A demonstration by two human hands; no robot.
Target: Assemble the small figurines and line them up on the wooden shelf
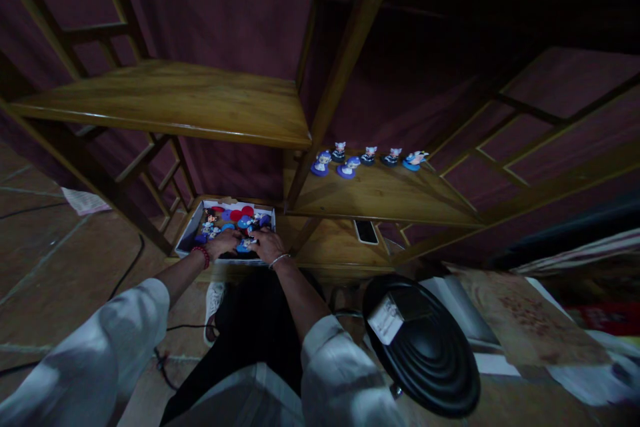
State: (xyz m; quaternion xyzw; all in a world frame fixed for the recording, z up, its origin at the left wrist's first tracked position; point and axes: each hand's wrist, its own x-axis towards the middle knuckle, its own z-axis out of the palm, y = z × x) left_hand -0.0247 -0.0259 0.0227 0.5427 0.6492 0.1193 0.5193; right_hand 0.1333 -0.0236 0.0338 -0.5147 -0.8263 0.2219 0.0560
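1. A shallow cardboard box [189, 238] on the low shelf [325, 243] holds jumbled small figurines [211, 229].
2. The left hand [223, 245] reaches inside, fingers curled; whether they grip anything, I cannot tell.
3. A blue-based figurine [245, 245] lies between both hands, at the box's near side.
4. The right hand [269, 245] has bent fingers at that figurine; their grip is unclear.
5. Six standing figurines [349, 167] occupy the shelf above, right of the box.
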